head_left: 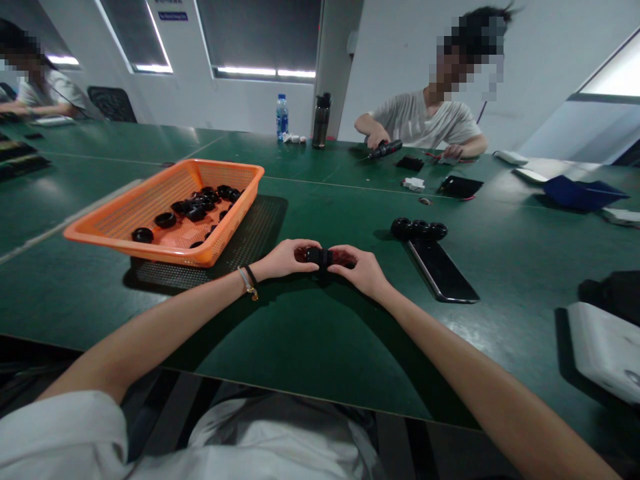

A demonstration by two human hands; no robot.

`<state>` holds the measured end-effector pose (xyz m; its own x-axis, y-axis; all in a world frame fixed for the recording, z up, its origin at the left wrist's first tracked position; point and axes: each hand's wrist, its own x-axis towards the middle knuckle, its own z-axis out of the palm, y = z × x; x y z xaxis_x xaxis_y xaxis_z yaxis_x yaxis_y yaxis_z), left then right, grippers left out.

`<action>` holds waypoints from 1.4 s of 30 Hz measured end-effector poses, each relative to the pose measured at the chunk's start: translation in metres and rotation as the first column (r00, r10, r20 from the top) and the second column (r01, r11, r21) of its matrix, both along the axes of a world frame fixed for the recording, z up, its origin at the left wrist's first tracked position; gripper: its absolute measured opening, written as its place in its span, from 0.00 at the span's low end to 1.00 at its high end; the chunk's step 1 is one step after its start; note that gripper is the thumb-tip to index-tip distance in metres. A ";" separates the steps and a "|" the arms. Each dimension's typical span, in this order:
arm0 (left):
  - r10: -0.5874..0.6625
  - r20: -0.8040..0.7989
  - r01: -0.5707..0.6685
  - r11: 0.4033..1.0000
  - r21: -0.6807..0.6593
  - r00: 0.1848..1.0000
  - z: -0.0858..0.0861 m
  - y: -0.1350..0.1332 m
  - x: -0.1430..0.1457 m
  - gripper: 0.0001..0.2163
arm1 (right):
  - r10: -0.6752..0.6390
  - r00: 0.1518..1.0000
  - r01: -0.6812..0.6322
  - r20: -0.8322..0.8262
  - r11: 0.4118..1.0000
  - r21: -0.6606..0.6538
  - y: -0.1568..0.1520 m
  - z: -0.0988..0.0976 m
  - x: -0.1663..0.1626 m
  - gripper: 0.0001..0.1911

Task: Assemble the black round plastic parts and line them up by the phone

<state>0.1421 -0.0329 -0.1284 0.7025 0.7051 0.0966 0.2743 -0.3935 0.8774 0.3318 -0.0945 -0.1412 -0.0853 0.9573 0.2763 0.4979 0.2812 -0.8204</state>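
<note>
Between my two hands, just above the green table [330,333], is a small black rounded part [320,257]; its exact kind I cannot make out. My left hand [290,259] curls its thumb and fingers around the left side of it. From the other side, my right hand [361,268] grips it the same way. To the left stands an orange perforated basket [220,245] with several black cup-shaped parts [196,211] lying loose inside. Right of my hands, a row of similar round black parts [419,229] sits at the top end of a phone [444,272].
A white device [607,347] lies at the right edge. Across the table, a person [425,120] holds a black power tool [386,149]. A water bottle [283,119] and a dark flask [321,120] stand at the back. Another person [50,93] sits far left.
</note>
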 end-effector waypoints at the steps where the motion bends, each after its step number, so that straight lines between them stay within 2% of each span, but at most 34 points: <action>1: 0.002 -0.002 -0.002 1.000 -0.001 1.000 0.000 0.000 0.000 0.22 | 0.000 1.000 0.000 0.003 1.000 -0.001 0.000 0.000 0.000 0.15; 12: 0.006 0.009 -0.006 1.000 0.003 1.000 0.000 0.000 0.000 0.21 | -0.007 1.000 0.007 0.006 1.000 0.001 0.002 -0.005 0.002 0.14; 30: 0.000 0.020 0.000 1.000 -0.009 1.000 -0.001 0.000 0.000 0.21 | -0.017 1.000 0.018 0.026 0.999 -0.037 -0.001 0.000 0.000 0.16; 36: -0.002 0.018 0.002 1.000 0.005 1.000 -0.001 0.000 0.000 0.22 | -0.006 0.997 0.002 0.072 0.999 0.046 -0.001 0.001 0.000 0.17; 42: -0.005 0.005 0.005 1.000 0.027 1.000 0.000 0.000 0.001 0.21 | -0.025 1.000 0.025 -0.010 1.000 0.017 -0.001 -0.001 -0.002 0.19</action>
